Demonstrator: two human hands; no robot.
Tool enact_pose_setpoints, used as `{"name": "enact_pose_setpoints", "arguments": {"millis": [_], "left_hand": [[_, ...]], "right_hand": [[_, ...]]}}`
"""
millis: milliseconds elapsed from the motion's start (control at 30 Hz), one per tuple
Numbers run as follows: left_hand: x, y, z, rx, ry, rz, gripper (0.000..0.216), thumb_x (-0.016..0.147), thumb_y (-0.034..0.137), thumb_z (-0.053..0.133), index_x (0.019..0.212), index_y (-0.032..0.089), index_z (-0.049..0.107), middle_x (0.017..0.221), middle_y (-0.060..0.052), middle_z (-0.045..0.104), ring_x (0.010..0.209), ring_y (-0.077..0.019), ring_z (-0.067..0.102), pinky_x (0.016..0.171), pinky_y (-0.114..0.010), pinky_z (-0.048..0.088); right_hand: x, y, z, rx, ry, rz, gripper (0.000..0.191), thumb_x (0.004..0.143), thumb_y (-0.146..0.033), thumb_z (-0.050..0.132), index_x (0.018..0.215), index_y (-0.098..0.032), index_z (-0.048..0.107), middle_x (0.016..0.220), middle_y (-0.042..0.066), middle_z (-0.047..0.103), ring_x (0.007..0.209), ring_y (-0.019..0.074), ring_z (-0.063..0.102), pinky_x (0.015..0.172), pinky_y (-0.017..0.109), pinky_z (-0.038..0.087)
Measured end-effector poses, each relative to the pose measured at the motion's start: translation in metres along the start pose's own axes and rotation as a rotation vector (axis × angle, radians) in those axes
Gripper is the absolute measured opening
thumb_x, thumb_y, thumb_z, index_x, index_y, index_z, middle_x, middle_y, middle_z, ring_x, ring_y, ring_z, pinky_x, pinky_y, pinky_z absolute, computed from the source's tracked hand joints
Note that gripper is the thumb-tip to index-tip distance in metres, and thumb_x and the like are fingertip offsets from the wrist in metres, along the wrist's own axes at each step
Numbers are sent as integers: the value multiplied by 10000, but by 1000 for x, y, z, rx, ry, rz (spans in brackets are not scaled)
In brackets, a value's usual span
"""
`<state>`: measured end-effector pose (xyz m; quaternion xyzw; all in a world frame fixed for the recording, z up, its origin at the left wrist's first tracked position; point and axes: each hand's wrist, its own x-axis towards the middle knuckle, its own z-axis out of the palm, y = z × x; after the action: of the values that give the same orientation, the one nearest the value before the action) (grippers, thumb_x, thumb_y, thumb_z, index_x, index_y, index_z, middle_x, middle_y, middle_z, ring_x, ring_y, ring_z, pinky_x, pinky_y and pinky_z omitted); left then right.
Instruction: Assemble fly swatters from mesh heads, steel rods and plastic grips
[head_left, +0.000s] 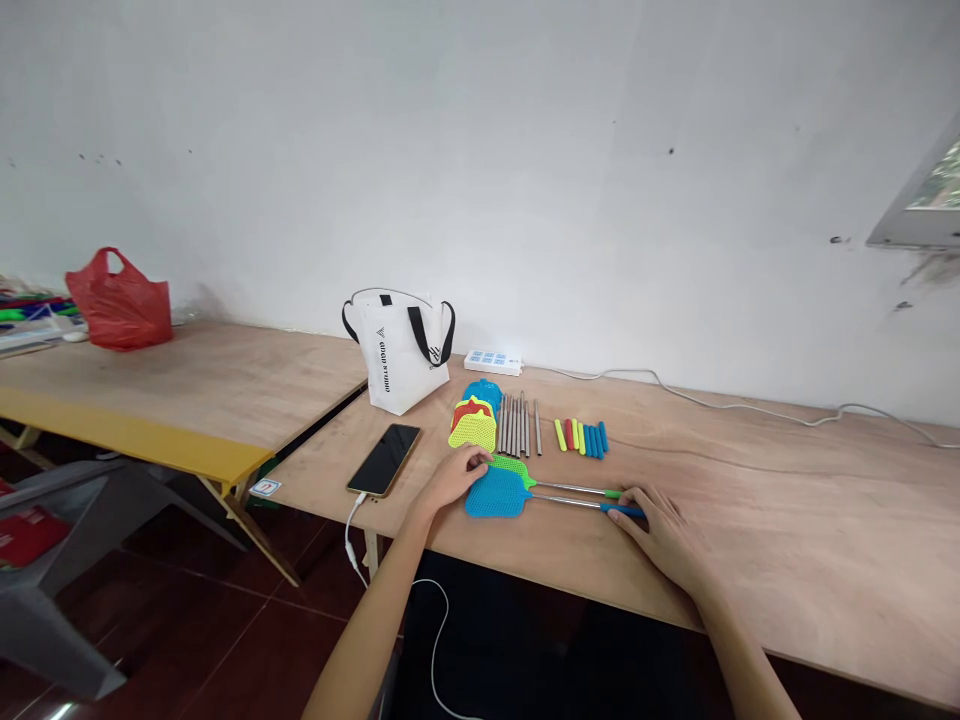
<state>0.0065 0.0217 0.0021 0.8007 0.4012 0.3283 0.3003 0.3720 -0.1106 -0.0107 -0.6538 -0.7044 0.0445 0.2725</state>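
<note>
A blue fly swatter lies flat on the plywood table, its metal rod running right to a blue grip. My left hand rests on the swatter's head with fingers curled over its upper left edge. My right hand lies by the blue grip end, fingertips touching it, fingers fairly straight. A green fly swatter lies just behind the blue one, its rod ending in a green grip.
Behind lie a stack of yellow, red and blue swatter heads, several metal rods and coloured grips. A phone on a white cable, a white tote bag, a power strip and a red plastic bag are further off.
</note>
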Motion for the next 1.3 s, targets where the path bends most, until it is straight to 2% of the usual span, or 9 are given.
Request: {"name": "enact_pose_setpoints", "arguments": {"millis": [1300], "left_hand": [[0, -4, 0, -4, 4, 13, 177, 922, 302, 572, 1015, 195, 678, 1001, -59, 654, 913, -208, 609, 815, -319, 490]], "right_hand": [[-1, -2, -1, -15, -3, 10, 413, 948, -691, 417, 964, -315, 588, 1134, 28, 659, 1109, 280, 608, 984, 474, 420]]}}
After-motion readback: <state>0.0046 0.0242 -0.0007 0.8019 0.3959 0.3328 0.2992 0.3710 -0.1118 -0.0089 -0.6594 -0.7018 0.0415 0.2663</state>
